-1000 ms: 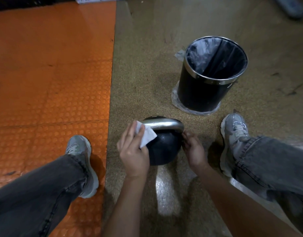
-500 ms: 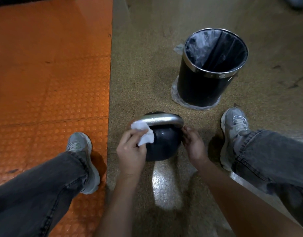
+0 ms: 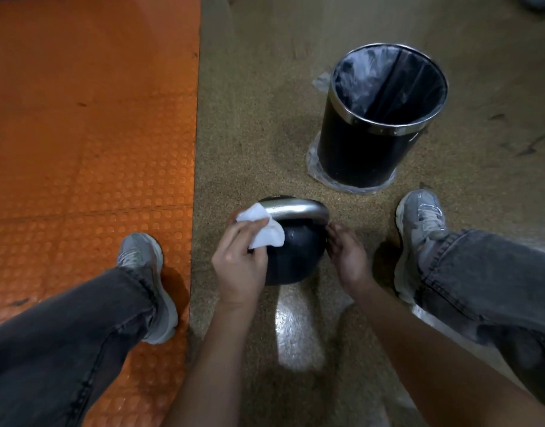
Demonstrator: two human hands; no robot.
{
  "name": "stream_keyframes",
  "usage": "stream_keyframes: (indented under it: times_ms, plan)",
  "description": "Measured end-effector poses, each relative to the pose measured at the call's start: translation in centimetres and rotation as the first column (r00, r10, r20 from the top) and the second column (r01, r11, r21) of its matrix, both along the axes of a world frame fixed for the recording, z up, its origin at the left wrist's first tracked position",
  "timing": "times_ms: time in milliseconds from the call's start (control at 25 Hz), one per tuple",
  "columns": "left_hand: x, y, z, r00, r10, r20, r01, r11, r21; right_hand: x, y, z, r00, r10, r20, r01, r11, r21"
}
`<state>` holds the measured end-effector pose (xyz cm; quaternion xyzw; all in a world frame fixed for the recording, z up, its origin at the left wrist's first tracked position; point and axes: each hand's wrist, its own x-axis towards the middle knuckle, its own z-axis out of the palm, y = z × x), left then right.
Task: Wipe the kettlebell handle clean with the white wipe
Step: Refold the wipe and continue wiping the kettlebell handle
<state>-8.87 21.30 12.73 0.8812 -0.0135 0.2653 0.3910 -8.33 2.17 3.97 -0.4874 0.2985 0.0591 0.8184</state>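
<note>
Left hand (image 3: 238,269) fingers pinching white wipe (image 3: 260,226) against kettlebell handle (image 3: 295,208) at centre frame; right hand (image 3: 346,257) fingers curled around the handle's right end.

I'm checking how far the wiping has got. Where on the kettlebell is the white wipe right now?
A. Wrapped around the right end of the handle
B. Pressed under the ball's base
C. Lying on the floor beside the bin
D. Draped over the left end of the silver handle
D: the left hand presses the white wipe over the left end of the silver handle, while the right hand steadies the other side.
</note>
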Motion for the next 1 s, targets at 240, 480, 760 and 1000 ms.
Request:
stream_keyframes:
  times_ms: [240,480,760,1000]
  plan:
    - [0.2,0.2,-0.5,1.0,-0.006,-0.009,0.006,1.0,0.0,0.2,-0.2,-0.8,1.0,0.013,-0.015,-0.013,1.0,-0.013]
    - [-0.6,-1.4,0.2,0.958,0.183,-0.219,-0.241,0.93,-0.278,0.2,-0.3,-1.2,1.0,0.003,-0.026,-0.003,1.0,-0.017]
    - [0.7,-5.1,3.5,0.771,0.165,-0.616,-0.636,0.251,-0.729,0.1,-0.5,-2.2,0.999,0.04,0.014,-0.04,0.999,0.001]
    - [2.0,-5.3,6.7,0.717,0.017,-0.697,-0.691,-0.109,-0.714,0.0,-0.4,-2.3,0.999,0.04,0.012,-0.04,0.999,-0.025]
